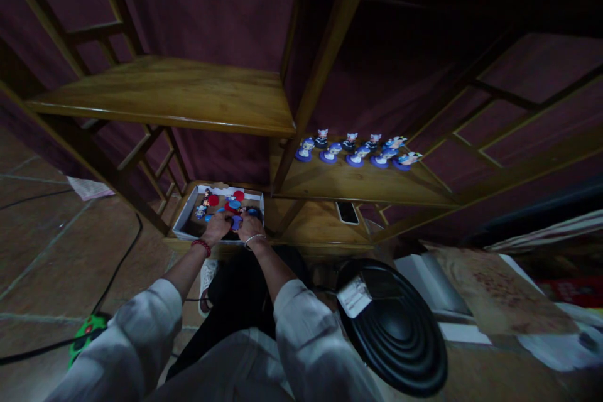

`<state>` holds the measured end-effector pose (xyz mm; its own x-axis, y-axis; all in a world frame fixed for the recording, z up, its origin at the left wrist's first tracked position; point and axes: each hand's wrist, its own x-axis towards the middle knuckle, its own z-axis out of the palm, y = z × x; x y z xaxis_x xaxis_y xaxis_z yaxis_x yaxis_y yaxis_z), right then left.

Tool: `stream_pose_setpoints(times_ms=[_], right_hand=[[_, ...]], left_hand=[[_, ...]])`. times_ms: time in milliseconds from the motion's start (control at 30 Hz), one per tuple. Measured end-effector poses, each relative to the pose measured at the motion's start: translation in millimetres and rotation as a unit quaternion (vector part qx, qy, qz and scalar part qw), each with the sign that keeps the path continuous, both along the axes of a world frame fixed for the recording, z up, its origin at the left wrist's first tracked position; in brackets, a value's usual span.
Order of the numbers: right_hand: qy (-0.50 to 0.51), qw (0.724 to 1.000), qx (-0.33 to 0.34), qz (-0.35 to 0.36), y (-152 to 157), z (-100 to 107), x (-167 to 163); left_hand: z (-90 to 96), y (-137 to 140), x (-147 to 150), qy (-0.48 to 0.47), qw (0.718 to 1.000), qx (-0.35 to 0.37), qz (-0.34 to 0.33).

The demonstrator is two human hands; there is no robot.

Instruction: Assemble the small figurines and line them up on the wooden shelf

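A shallow white box (184, 213) sits on the lowest wooden shelf and holds several small figurines and red and blue round bases. My left hand (218, 226), with a red bead bracelet on its wrist, reaches into the box's near side. My right hand (249, 226), wearing a thin silver bracelet, is beside it. Between the two hands is a small blue piece (236, 222) that both hands touch. Their fingers are curled, and the exact grip is too small and dark to make out.
Two rows of figurines on blue bases (358, 149) stand on the middle shelf (339, 185). A phone (347, 212) lies on the lower shelf. A black round stool (396, 326) stands to my right, with papers beyond it. Cables and a green object (87, 333) lie on the floor at left.
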<state>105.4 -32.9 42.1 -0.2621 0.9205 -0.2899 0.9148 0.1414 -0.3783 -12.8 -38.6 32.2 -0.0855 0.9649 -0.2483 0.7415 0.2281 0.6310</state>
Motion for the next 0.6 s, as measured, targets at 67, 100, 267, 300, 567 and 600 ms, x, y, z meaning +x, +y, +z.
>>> stream_pose_setpoints(times_ms=[67,100,267,300,567,600], right_hand=[[-0.001,1.000,0.004,0.002,0.1,0.1,0.1],[-0.001,1.000,0.005,0.003,0.1,0.0,0.1],[0.016,1.000,0.014,-0.001,-0.1,-0.9,0.3],[0.022,1.000,0.017,-0.002,0.0,-1.5,0.3],[0.047,0.997,0.036,-0.042,5.3,-19.5,-0.4],[0.048,0.997,0.039,-0.049,6.2,-22.1,-0.5]], left_hand=[[-0.1,0.2,-0.1,-0.002,1.000,0.002,0.006],[-0.3,0.3,-0.3,-0.003,1.000,0.003,0.008],[-1.0,1.3,-1.1,0.003,0.999,0.007,0.034],[-1.0,1.5,-1.2,0.008,0.999,0.010,0.039],[-2.2,2.2,-3.2,0.068,0.994,0.005,0.088],[-2.3,2.1,-3.4,0.069,0.993,0.005,0.091]])
